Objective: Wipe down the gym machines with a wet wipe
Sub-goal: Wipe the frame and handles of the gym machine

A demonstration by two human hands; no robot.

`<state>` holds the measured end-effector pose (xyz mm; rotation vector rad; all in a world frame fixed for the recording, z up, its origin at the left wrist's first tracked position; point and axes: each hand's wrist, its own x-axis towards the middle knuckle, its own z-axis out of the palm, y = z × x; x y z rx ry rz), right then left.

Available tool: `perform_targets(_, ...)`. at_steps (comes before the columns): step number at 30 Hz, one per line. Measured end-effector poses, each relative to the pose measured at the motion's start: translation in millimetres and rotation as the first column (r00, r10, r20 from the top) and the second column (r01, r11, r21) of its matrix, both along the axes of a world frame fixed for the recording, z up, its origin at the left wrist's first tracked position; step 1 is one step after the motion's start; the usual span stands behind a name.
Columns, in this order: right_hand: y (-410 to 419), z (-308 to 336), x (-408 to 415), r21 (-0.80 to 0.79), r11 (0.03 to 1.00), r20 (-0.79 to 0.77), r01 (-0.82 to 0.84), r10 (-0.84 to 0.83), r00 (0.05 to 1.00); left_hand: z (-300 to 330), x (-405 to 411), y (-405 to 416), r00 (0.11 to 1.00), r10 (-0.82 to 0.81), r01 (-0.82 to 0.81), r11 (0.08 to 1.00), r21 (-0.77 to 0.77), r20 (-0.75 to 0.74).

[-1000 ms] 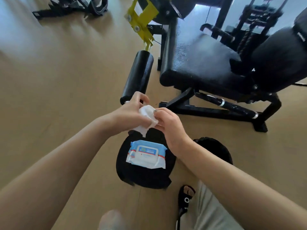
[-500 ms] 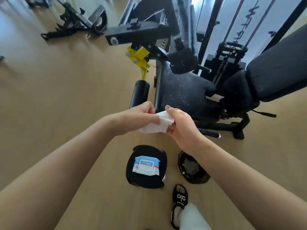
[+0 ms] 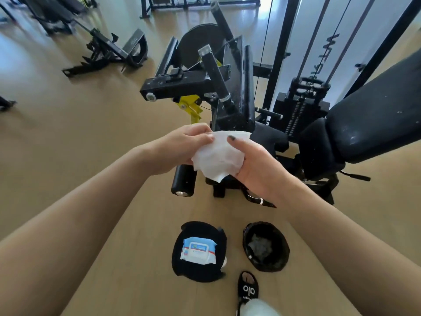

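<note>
— Two hands are up in front of us, and one wet wipe (image 3: pixel 218 156) is stretched between them. Our left hand (image 3: pixel 182 149) pinches its left edge, fingers (image 3: pixel 200 136) curled onto the sheet; our right hand (image 3: pixel 257 165) grips the right side, thumb on top, the other fingers tucked underneath.

— And where does the wipe sit relative to the gym machine (image 3: pixel 227 87)?

— We hold it in the air just in front of the machine, above its one black roller pad (image 3: pixel 183 181), touching no part of it that we can see. One yellow bracket (image 3: pixel 191 108) shows behind our left hand.

— What do we count on the floor (image 3: pixel 79 133)?

— One pack of wipes (image 3: pixel 198 249), lid closed, lying on one round black mat (image 3: pixel 196 273). Just beside it, to the right, one black bin (image 3: pixel 265 246) with something crumpled inside. One foot in a black sandal (image 3: pixel 248 289) is near the bin.
</note>
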<state>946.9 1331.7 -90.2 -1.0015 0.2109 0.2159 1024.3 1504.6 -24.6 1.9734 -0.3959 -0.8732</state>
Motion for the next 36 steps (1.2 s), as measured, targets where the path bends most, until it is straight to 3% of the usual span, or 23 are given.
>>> perform_targets(4,-13.6,9.7,28.7,-0.182,0.970,0.019,0.160,-0.159,0.987,5.3,28.0,-15.0,0.991,0.066,-0.062,0.997,-0.041,0.114)
perform_targets(8,-22.0,22.9,65.1,-0.311,0.922,0.127,0.229,-0.199,0.972,5.1,64.1,-23.3,0.958,0.176,-0.157,0.983,-0.099,0.227)
perform_targets(12,-21.8,31.1,112.4,-0.462,0.807,0.228,0.367,-0.292,0.929,3.0,111.1,-26.8,0.933,0.226,-0.185,0.969,-0.164,0.281)
perform_targets(14,-17.1,31.9,139.1,-0.612,0.651,0.285,0.448,-0.347,0.893,-0.7,139.8,-26.2,0.921,0.203,-0.162,0.976,-0.147,0.333)
perform_targets(16,-8.5,30.5,165.9,-0.774,0.389,0.345,0.499,-0.401,0.848,-3.3,170.8,-24.7,0.879,0.130,-0.109,0.991,-0.071,0.459)
perform_targets(19,11.0,31.2,196.5,-0.875,0.019,0.418,0.484,-0.474,0.775,-4.5,208.6,-22.3,0.799,0.039,-0.021,0.999,-0.038,0.600)
perform_targets(21,27.3,29.2,213.2,-0.867,-0.071,0.441,0.493,-0.568,0.695,-5.6,229.5,-21.1,0.782,0.010,0.037,0.997,-0.061,0.624)
perform_targets(24,56.0,24.6,229.0,-0.817,-0.099,0.451,0.568,-0.724,0.521,-10.1,247.9,-17.1,0.874,-0.019,0.117,0.978,-0.172,0.486)
perform_targets(25,64.0,23.4,230.6,-0.815,-0.170,0.475,0.554,-0.743,0.472,-11.2,251.6,-17.2,0.903,-0.026,0.129,0.968,-0.214,0.428)
perform_targets(28,78.4,25.1,229.3,-0.786,-0.513,0.614,0.345,-0.713,0.339,-13.3,262.7,-18.6,0.957,-0.049,0.136,0.946,-0.295,0.285)
perform_targets(29,81.3,27.4,228.1,-0.758,-0.562,0.649,0.330,-0.696,0.307,-13.5,266.5,-19.0,0.964,-0.062,0.143,0.942,-0.304,0.260)
perform_targets(31,85.7,31.7,228.0,-0.734,-0.544,0.666,0.407,-0.694,0.274,-14.9,273.1,-19.6,0.962,-0.092,0.172,0.936,-0.307,0.259)
perform_targets(36,95.5,39.8,241.8,-0.655,-0.309,0.522,0.689,-0.845,0.117,-15.8,280.9,-22.7,0.930,-0.157,0.259,0.921,-0.291,0.331)
